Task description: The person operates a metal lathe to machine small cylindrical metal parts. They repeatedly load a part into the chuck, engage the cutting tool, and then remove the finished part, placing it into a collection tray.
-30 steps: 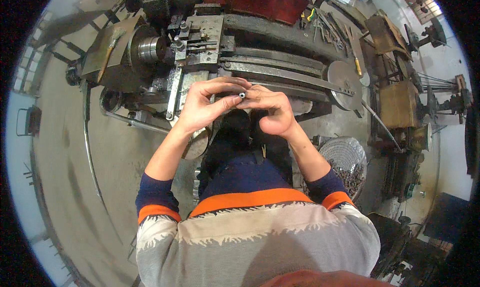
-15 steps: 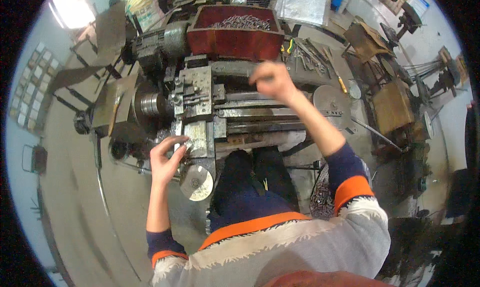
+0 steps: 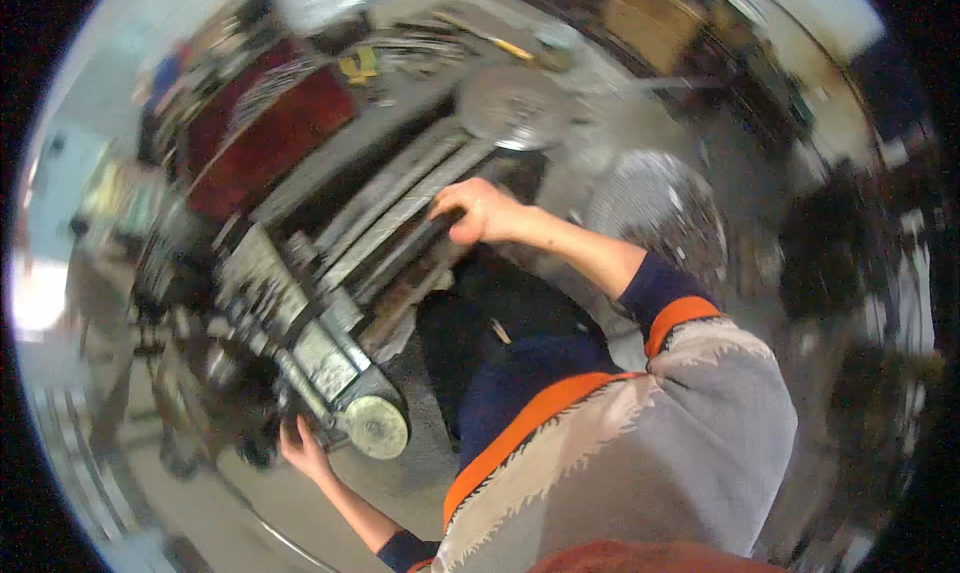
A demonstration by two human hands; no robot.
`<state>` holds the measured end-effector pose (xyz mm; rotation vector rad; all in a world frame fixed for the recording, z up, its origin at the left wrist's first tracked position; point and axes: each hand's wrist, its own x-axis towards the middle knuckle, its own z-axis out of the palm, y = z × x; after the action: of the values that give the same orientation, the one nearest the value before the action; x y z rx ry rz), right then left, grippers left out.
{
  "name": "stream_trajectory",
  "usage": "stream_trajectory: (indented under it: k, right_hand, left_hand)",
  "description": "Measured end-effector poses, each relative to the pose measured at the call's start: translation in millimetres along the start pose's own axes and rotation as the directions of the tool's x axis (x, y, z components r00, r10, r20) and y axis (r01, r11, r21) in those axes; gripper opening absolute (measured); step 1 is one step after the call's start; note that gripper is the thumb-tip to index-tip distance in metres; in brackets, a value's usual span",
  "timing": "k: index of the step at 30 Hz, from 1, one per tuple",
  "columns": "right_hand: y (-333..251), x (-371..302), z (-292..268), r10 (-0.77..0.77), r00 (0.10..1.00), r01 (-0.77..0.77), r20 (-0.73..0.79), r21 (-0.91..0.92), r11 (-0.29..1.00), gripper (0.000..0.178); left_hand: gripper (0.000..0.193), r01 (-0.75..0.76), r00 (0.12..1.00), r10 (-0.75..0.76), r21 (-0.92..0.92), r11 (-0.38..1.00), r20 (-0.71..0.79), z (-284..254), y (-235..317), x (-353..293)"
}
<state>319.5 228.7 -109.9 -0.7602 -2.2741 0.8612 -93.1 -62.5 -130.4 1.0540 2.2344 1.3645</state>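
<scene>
A small metal lathe stands in front of me, blurred and slanting across the view. My right hand (image 3: 478, 213) hovers over the near side of its bed rails (image 3: 400, 208). Its fingers are loosely curled, and a gap shows between fingers and thumb with nothing visible in it. Low on the left, my left hand (image 3: 306, 453) is beside the pale round handwheel (image 3: 377, 427), fingers apart against a dark machine part; whether they touch it is unclear. Above the wheel are the cross slide (image 3: 325, 361) and the tool block (image 3: 265, 273).
A red bin (image 3: 275, 138) of small metal parts sits behind the lathe. Hand tools (image 3: 420, 43) lie at the back, with a round metal disc (image 3: 515, 103) at the bed's end. On my right stands a round container (image 3: 655, 208) of shiny parts.
The view has swung to the right, so the lathe now slants. My right hand has drawn back from above the bed toward my body. My left hand has moved from the slide to beyond the handwheel.
</scene>
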Motion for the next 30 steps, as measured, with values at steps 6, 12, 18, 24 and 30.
stream_trajectory:
  k: [6,12,18,24,30]
  right_hand:
    - [95.1,-207.2,-131.6,0.666,0.661,-0.749,-0.344,-0.25,0.614,0.038]
    - [133.6,-329.7,-159.3,0.778,0.343,-0.906,-0.526,-0.405,0.125,0.025]
    - [151.9,-319.5,-125.1,0.909,0.378,-0.782,-0.176,-0.586,0.212,0.026]
    - [115.5,-277.3,-129.9,0.931,0.356,-0.684,-0.083,-0.702,0.199,0.023]
    - [110.6,-273.7,-159.6,0.825,0.552,-0.699,-0.119,-0.605,0.381,0.027]
  left_hand:
    - [0.032,0.055,0.998,-0.057,0.07,0.996,0.02,-7.9,-22.0,14.8]
    - [0.031,0.105,0.994,-0.099,-0.125,0.987,0.054,-5.0,-23.9,17.6]
    - [0.032,0.09,0.995,-0.087,-0.073,0.993,0.043,-18.0,-47.8,23.1]
    - [0.032,0.097,0.991,-0.1,0.039,0.995,0.088,-2.2,-19.1,15.7]
    - [0.028,0.098,0.98,-0.092,-0.028,0.995,0.179,-12.0,-9.5,17.2]
